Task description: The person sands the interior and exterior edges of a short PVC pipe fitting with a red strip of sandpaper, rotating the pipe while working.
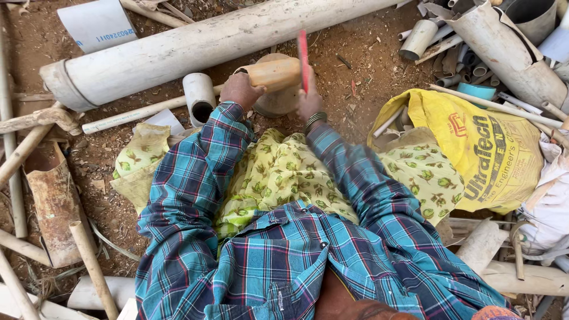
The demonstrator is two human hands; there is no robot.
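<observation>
left hand clamped on short tan pipe piece, lying over round stump on dirt; right hand gripping upright red blade against pipe's end.

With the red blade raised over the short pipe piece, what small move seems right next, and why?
Probably draw the red-handled blade down across the short tan pipe piece: the right hand holds it upright at the piece's end, while the left hand steadies the piece.

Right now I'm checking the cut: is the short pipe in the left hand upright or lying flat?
Lying flat: the short pipe runs sideways from the left hand.
</observation>
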